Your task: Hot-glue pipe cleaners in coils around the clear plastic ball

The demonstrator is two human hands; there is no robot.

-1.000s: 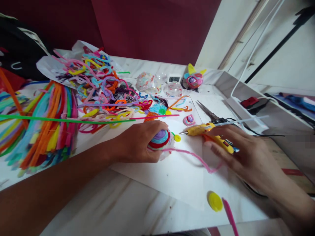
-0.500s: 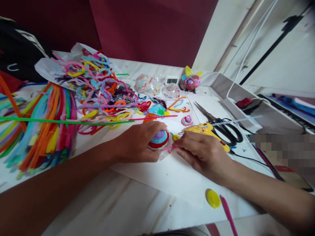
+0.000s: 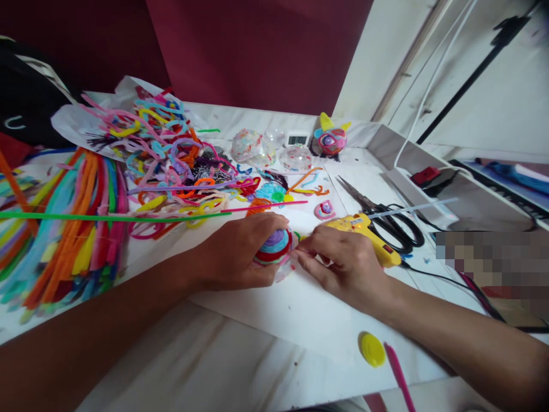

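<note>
My left hand (image 3: 240,249) is wrapped round a small dome (image 3: 274,247) coiled with purple, blue and red pipe cleaner, resting on a white sheet (image 3: 309,309). My right hand (image 3: 343,260) pinches a pink pipe cleaner (image 3: 295,252) against the dome's right side. A yellow glue gun (image 3: 364,229) lies on the table just behind my right hand, its nozzle pointing left.
Black-handled scissors (image 3: 386,220) lie right of the glue gun. Piles of coloured pipe cleaners (image 3: 77,217) fill the left. Clear domes (image 3: 295,157), a small clock (image 3: 298,138) and a decorated figure (image 3: 330,139) stand at the back. A yellow disc (image 3: 372,349) and a pink stick (image 3: 398,375) lie near the front edge.
My right hand let go of the glue gun, which now lies on the table, and moved left to pinch the pink pipe cleaner against the dome. My left hand stayed on the dome.
</note>
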